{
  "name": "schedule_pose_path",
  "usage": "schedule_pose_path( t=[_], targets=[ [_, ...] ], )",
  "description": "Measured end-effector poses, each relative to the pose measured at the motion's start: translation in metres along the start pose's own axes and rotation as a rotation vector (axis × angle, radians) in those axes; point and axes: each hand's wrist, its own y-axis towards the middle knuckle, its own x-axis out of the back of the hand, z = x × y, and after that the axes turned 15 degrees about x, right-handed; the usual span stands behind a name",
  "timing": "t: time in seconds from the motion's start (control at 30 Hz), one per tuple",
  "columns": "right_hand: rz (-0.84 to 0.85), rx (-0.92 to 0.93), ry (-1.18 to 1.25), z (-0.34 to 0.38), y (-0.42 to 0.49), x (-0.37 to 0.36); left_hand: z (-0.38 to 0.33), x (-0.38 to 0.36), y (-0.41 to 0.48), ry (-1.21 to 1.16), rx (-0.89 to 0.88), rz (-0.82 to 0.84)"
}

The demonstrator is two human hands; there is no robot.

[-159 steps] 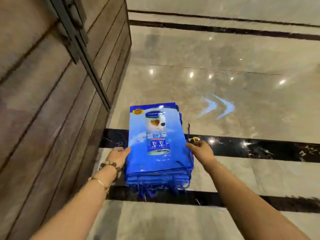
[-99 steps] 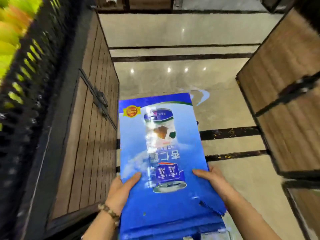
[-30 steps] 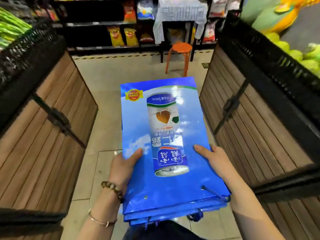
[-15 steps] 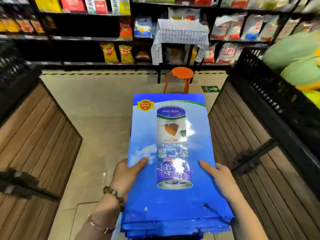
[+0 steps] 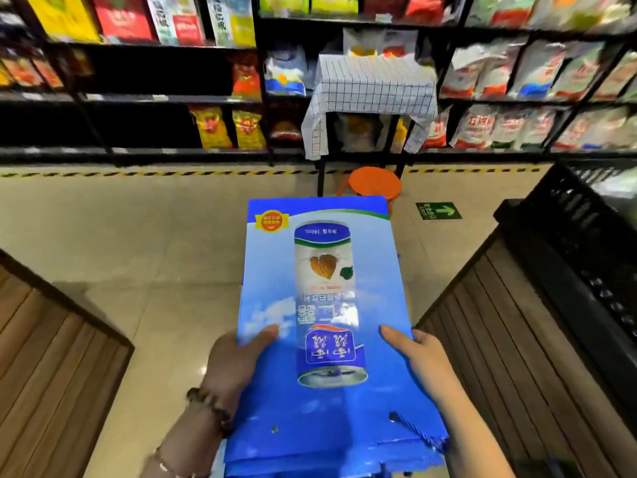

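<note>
Head view showed your left hand and right hand gripping the stack of blue paper bags between them, thumbs on top. It looked glossy, bendy and probably slippery, so the side edges suited best.

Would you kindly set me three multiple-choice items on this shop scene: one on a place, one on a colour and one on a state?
1. Where is the stool?
A. on a shelf
B. on the floor at the cloth-covered table
C. in a cart

2. What colour is the arrow sign on the floor?
A. red
B. green
C. yellow

3. How are the bags carried?
A. hanging by their cords
B. flat, in one hand
C. as a flat stack, in both hands

1 B: it stands at the table's foot.
2 B: the sign is green with a pale arrow.
3 C: the left hand and right hand each grip a side, thumbs on top.
</note>
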Motion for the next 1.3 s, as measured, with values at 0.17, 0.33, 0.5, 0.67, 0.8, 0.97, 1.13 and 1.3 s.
schedule_pose_path(
  t=[0.17,0.33,0.5,0.67,0.8,0.97,1.13,1.3],
  targets=[
    [0.018,0.021,0.07,0.038,0.119,-0.012,-0.085,-0.041,0.078,0.045,0.032,-0.072],
    [0.031,0.004,0.066,0.063,0.234,-0.028,-0.162,-0.073,0.159,0.066,0.018,-0.101],
    [0.024,0.011,0.051,0.084,0.365,-0.056,-0.253,-0.103,0.259,0.074,-0.01,-0.068],
    [-0.055,0.062,-0.019,0.118,0.49,-0.091,-0.347,-0.126,0.364,0.057,0.004,-0.003],
    [-0.092,0.082,-0.035,0.143,0.576,-0.108,-0.41,-0.15,0.434,0.047,0.003,0.02],
    [-0.103,0.076,-0.002,0.165,0.686,-0.123,-0.481,-0.184,0.523,0.056,0.015,0.035],
    [-0.111,0.065,-0.046,0.186,0.811,-0.133,-0.553,-0.226,0.619,0.065,0.017,0.042],
    [-0.129,0.009,-0.113,0.218,0.922,-0.137,-0.629,-0.269,0.693,0.044,0.031,0.073]
  ],
)
